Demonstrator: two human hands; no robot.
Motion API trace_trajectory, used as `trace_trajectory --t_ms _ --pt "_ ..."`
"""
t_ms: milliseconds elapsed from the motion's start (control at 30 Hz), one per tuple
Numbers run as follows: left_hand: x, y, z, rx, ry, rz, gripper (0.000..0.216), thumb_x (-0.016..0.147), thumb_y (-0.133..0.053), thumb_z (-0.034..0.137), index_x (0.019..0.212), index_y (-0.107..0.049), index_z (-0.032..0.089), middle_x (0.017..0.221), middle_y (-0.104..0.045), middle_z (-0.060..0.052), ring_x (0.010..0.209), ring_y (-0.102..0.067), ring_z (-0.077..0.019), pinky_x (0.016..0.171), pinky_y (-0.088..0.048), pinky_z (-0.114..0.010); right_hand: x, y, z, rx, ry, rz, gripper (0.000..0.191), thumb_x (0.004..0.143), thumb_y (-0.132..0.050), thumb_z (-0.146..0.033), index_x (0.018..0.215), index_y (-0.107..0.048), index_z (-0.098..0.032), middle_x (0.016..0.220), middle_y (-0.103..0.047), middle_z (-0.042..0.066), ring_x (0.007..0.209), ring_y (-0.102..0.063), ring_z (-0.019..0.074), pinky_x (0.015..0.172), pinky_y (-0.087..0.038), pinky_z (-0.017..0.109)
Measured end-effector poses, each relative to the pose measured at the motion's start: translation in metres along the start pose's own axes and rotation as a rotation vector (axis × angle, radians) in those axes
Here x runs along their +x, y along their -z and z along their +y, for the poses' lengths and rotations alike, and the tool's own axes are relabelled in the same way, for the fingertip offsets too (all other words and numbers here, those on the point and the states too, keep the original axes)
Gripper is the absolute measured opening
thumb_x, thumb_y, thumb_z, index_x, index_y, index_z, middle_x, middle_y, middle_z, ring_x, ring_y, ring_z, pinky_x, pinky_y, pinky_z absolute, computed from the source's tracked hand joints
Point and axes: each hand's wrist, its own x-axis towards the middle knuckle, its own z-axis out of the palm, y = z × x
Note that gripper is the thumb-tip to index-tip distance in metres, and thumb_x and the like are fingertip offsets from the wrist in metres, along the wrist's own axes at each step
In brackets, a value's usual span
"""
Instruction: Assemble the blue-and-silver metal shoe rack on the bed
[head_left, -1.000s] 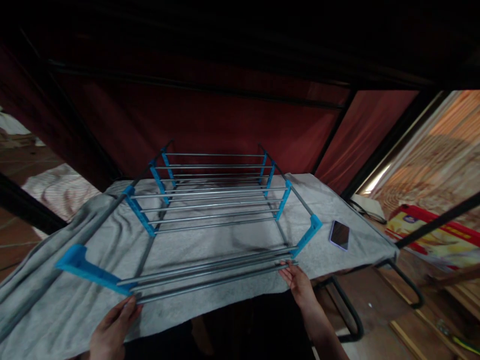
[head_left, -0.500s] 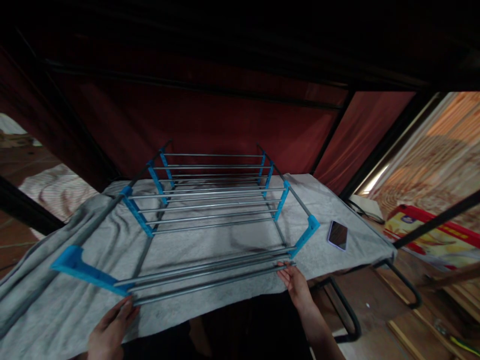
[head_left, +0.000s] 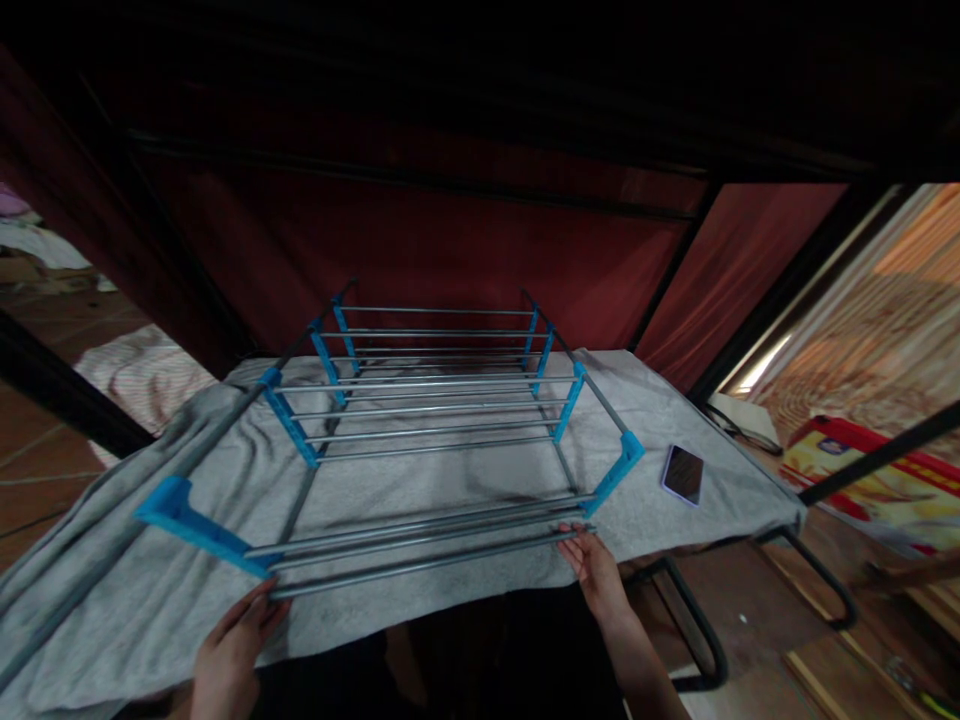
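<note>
On the grey cloth (head_left: 480,485), head view: one rack (head_left: 442,408), metal rods between blue brackets, lying lengthwise away from the person, its far end near the red curtain (head_left: 450,240). One loose rod (head_left: 420,567), held crosswise just before the rack's near end. One left hand (head_left: 232,645), thumb and fingers pinching the rod's left end, just beside the near left bracket (head_left: 199,530). One right hand (head_left: 596,575), fingertips closed about the rod's right end, below the near right bracket (head_left: 615,475); exact thumb contact too small to tell. One phone (head_left: 682,475), dark screen up, on the cloth right of the rack. One red-and-yellow box (head_left: 877,475), beyond the cloth's right edge.
</note>
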Motion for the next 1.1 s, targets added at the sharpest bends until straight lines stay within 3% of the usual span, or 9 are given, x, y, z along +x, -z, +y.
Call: trace_trajectory --t_ms 267,767,1100 --pt "-0.002 0.001 0.004 0.015 0.023 -0.007 0.005 0.075 -0.067 0.012 0.074 -0.071 0.016 0.078 -0.069 -0.003 0.067 -0.066 -0.0135 0.064 -0.057 -0.018 0.0 -0.003 -0.002 0.017 -0.008 0.014 0.029 0.063 -0.088 -0.034 0.081 -0.068 -0.022 0.088 -0.079 0.004 0.084 -0.074 0.0233 0.082 -0.062 0.035" --pt "0.011 0.007 -0.007 -0.009 -0.001 -0.032 0.014 0.065 -0.073 0.014 0.079 -0.071 0.016 0.085 -0.07 -0.002 0.07 -0.066 -0.0137 0.068 -0.057 -0.021 0.008 0.007 0.006 -0.022 0.004 -0.015 0.032 0.063 -0.088 -0.04 0.083 -0.069 -0.024 0.092 -0.078 0.004 0.089 -0.074 0.023 0.084 -0.063 0.035" --pt "0.003 0.001 0.002 -0.013 0.013 -0.028 0.013 0.06 -0.073 0.015 0.072 -0.07 0.016 0.079 -0.069 -0.001 0.067 -0.064 -0.014 0.063 -0.057 -0.021 0.005 0.003 0.004 -0.021 -0.011 0.01 0.036 0.061 -0.089 -0.039 0.084 -0.067 -0.023 0.088 -0.078 0.002 0.088 -0.074 0.0227 0.083 -0.062 0.034"
